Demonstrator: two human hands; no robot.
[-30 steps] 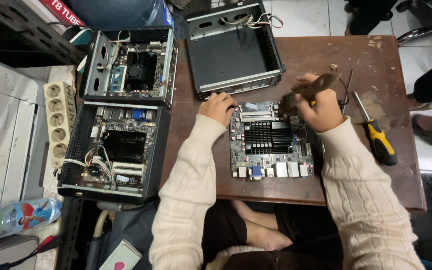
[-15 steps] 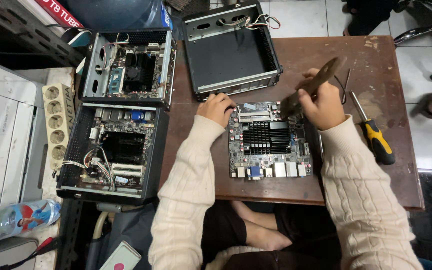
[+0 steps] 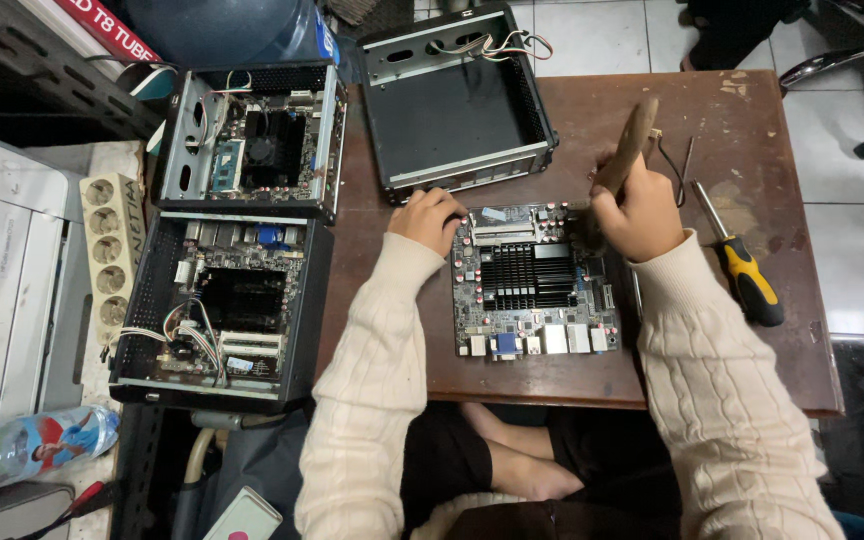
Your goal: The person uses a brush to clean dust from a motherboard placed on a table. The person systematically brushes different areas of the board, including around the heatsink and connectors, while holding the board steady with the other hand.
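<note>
While gripped: brush; motherboard below

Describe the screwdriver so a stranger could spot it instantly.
Start at the brown wooden table and go to its right side, past the bare motherboard and the right hand. The screwdriver lies there untouched, shaft pointing away from the person. Its yellow-and-black handle is the only bright yellow thing on the table.

brush bristles hidden behind right hand
</note>
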